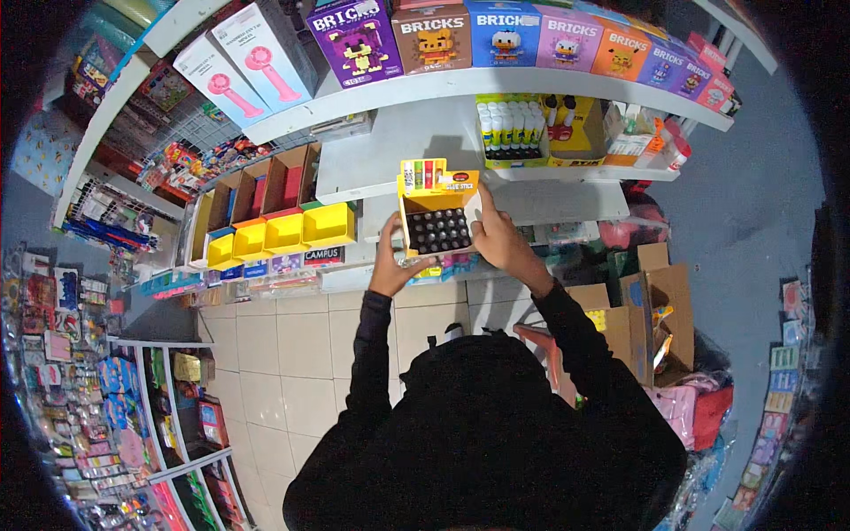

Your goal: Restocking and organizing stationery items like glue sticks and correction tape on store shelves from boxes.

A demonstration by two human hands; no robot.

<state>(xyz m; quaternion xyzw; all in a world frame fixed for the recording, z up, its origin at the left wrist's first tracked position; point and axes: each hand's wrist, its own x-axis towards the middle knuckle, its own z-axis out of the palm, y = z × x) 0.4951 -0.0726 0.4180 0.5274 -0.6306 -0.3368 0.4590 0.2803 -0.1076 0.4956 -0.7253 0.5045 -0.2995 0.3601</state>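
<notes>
Both my hands hold a yellow cardboard display box of glue sticks (438, 229) in front of a white shelf (405, 126). Inside it, small dark round-ended sticks stand in rows, and its printed back flap rises at the far side. My left hand (392, 262) grips the box's left side, thumb near the bottom edge. Against the right side rests my right hand (498, 235), with its fingers along the outer wall. Beyond the box, a display of white-capped glue sticks (510, 133) stands on the shelf, beside a yellow box (581, 136).
Boxes of building bricks (431, 40) and handheld-fan boxes (262, 63) line the upper shelf. At the left are yellow plastic bins (284, 233). Opened cardboard cartons (671, 292) stand at the right, near a red stool or chair (541, 342). Tiled floor (302, 345) lies below.
</notes>
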